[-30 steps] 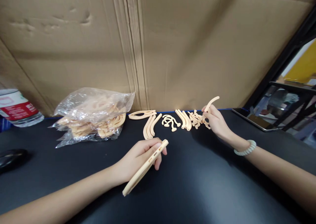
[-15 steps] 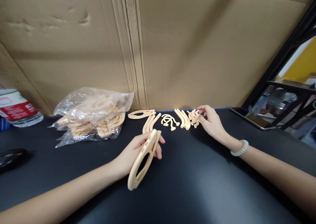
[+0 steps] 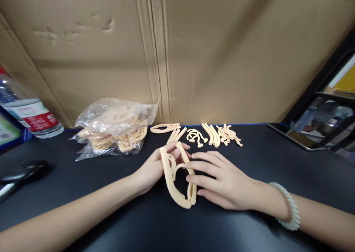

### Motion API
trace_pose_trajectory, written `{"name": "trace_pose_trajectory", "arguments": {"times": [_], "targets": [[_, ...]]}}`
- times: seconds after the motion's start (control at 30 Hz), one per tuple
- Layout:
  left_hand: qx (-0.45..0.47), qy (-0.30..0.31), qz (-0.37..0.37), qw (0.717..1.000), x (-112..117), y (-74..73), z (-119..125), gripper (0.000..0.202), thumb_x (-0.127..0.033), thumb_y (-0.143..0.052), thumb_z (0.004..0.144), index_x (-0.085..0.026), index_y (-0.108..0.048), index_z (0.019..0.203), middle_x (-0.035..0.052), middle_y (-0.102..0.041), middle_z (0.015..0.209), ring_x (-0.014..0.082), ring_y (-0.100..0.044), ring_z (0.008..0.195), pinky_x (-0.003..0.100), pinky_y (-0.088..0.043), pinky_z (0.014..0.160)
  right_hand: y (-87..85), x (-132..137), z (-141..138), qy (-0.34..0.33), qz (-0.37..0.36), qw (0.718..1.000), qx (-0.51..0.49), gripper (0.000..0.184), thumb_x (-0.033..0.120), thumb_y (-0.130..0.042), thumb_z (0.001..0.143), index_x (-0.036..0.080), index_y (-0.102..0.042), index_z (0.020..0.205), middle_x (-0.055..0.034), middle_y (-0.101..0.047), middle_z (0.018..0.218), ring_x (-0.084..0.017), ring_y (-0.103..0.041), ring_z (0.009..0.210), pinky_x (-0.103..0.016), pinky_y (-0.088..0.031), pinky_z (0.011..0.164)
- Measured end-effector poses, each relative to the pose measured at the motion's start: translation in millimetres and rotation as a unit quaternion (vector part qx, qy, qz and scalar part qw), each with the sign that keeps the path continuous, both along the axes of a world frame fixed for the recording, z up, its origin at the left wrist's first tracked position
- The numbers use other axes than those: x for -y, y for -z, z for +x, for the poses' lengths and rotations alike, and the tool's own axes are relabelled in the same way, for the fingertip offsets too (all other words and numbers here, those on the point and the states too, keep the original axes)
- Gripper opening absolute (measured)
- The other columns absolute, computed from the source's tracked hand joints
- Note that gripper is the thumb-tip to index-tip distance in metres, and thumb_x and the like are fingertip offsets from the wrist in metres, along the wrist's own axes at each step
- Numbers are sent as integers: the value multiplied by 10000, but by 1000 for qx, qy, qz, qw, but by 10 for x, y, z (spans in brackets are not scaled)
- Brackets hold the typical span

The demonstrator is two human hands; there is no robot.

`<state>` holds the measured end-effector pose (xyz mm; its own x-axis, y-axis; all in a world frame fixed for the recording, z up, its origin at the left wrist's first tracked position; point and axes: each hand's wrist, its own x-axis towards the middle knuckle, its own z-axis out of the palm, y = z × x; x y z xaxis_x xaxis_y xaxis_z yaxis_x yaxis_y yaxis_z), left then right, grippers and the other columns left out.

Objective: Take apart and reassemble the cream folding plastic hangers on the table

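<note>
My left hand (image 3: pixel 151 170) is closed around the upper left of a beige plastic folding clothes hanger (image 3: pixel 172 183). Its two curved arms spread from a joint at the bottom, making a V, with a small curved piece (image 3: pixel 179 167) between them. My right hand (image 3: pixel 222 178) has its fingers bent against the hanger's right arm, gripping it; the tips are partly hidden. Beyond my hands lie a closed hanger frame (image 3: pixel 163 128), curved strips (image 3: pixel 177 134), hooks with round ends (image 3: pixel 196 136), more curved arms (image 3: pixel 211 135) and a cluster of small pieces (image 3: pixel 229 134).
A clear plastic bag (image 3: pixel 115 128) of beige parts lies back left, beside a water bottle (image 3: pixel 37 115). A black mouse (image 3: pixel 23 170) sits at the left. Cardboard (image 3: pixel 222 52) walls off the back of the dark table (image 3: pixel 155 226). A flat tablet-like object (image 3: pixel 295 138) lies right.
My right hand has come from the small pieces at the back to the hanger. The hanger's arms, close together before, are now spread apart. The small pieces lie more scattered.
</note>
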<state>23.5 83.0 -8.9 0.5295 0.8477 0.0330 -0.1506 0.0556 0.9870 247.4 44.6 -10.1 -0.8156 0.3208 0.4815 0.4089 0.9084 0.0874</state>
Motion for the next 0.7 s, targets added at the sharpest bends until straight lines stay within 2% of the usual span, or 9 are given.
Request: {"name": "trace_pose_trajectory", "arguments": {"times": [0.1, 0.2, 0.3, 0.4, 0.47, 0.57, 0.63, 0.7], "targets": [[-37, -8, 2, 999, 13, 0, 1, 389, -409, -613, 882, -174, -615, 1193, 50, -701, 882, 168, -633, 760, 301, -499, 744, -6, -12, 18, 4, 5, 1000, -3, 213, 287, -560, 934, 184, -614, 1113, -114, -589, 1282, -276, -397, 1313, -453, -380, 1030], [-53, -35, 2, 998, 36, -3, 20, 424, -336, -661, 827, -167, -611, 1212, 29, -690, 828, 144, -601, 671, 285, -492, 693, -3, -17, 25, 3, 1, 1000, -1, 201, 315, -556, 941, 185, -629, 1077, -116, -602, 1232, -265, -412, 1302, -441, -368, 1045], [-32, -79, 5, 996, 51, -10, 44, 416, -213, -672, 759, -173, -638, 1172, 47, -709, 956, 180, -639, 791, 307, -502, 782, 4, -17, 21, 17, -27, 999, 2, 188, 310, -545, 945, 177, -636, 1043, -126, -586, 1234, -263, -418, 1291, -438, -373, 1043], [11, -82, -23, 996, 45, -20, 60, 377, -166, -611, 739, -162, -674, 1111, 71, -717, 1042, 237, -649, 947, 339, -487, 867, 12, -28, 18, 29, -56, 998, -5, 175, 268, -532, 941, 171, -637, 1042, -131, -574, 1237, -250, -428, 1277, -429, -374, 1047], [38, -63, -42, 996, 38, -26, 63, 379, -186, -585, 734, -148, -682, 1099, 79, -729, 1018, 253, -655, 949, 358, -481, 884, 18, -39, 16, 32, -64, 997, -14, 181, 245, -528, 934, 169, -633, 1061, -132, -570, 1234, -246, -429, 1273, -428, -373, 1049], [52, -46, -43, 997, 37, -31, 63, 383, -358, -558, 801, -129, -686, 1080, 100, -730, 1023, 276, -660, 938, 396, -481, 896, 22, -44, 14, 32, -66, 997, -19, 183, 236, -536, 925, 171, -628, 1069, -125, -575, 1222, -247, -430, 1270, -433, -375, 1043], [11, -44, -11, 999, 47, -34, 65, 416, -448, -560, 831, -127, -685, 1065, 107, -719, 1053, 268, -660, 914, 395, -487, 885, 23, -40, 12, 32, -60, 997, -23, 160, 222, -540, 919, 171, -631, 1041, -119, -584, 1209, -250, -426, 1275, -439, -374, 1042], [-58, -40, 33, 997, 62, -37, 68, 403, -408, -660, 794, -136, -664, 1091, 92, -710, 1063, 237, -655, 870, 362, -501, 849, 28, -37, 11, 31, -46, 998, -29, 123, 211, -542, 914, 167, -636, 980, -116, -594, 1184, -256, -429, 1269, -445, -375, 1036]]}}
